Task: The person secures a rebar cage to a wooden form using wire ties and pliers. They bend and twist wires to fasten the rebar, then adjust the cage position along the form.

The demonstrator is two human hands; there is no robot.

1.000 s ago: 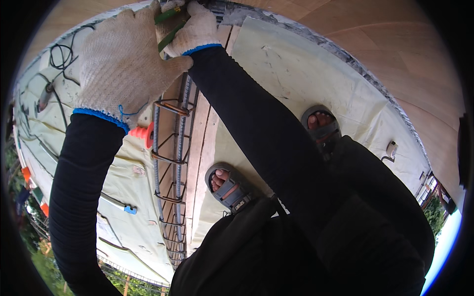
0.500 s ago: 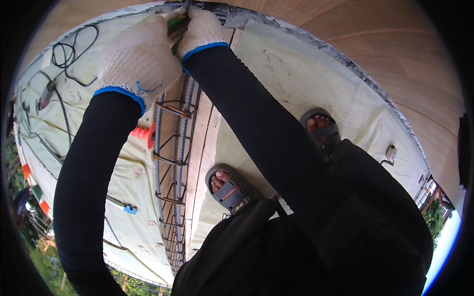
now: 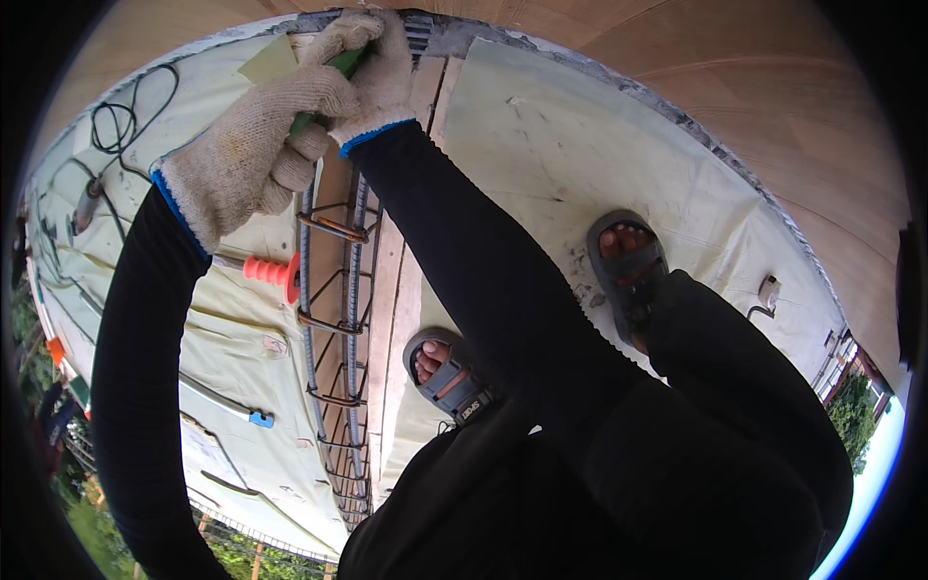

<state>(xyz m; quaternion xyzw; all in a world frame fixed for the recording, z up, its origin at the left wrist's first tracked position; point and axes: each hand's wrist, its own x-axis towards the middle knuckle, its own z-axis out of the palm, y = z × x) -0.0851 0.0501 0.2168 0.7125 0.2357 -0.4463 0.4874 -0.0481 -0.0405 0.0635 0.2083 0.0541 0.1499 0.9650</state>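
Observation:
My left hand (image 3: 261,145), in a knitted white glove with a blue cuff, is closed around a green tool (image 3: 346,63), perhaps its handle. Only short green pieces show between the fingers, so its kind cannot be made out. Pressed close beside it is my right hand (image 3: 387,82), gloved the same way, at the far end of a rebar cage (image 3: 356,290). Its fingers are largely hidden behind the left hand and the tool. The cage, ribbed bars tied with rusty stirrups, runs toward me between wooden boards (image 3: 394,300).
A curved wooden panel (image 3: 735,87) rises beyond the far edge. Pale sheeting (image 3: 541,145) covers both sides. At left lie a rod with an orange guard (image 3: 274,274), a black cable (image 3: 116,130), a corded power tool (image 3: 87,203) and a blue-tipped bar (image 3: 259,419). My sandalled feet stand right of the cage.
My left hand has turned and shifted slightly left and down, its fingers now showing around the green tool. The right hand has moved slightly left. More of the orange-guarded rod shows.

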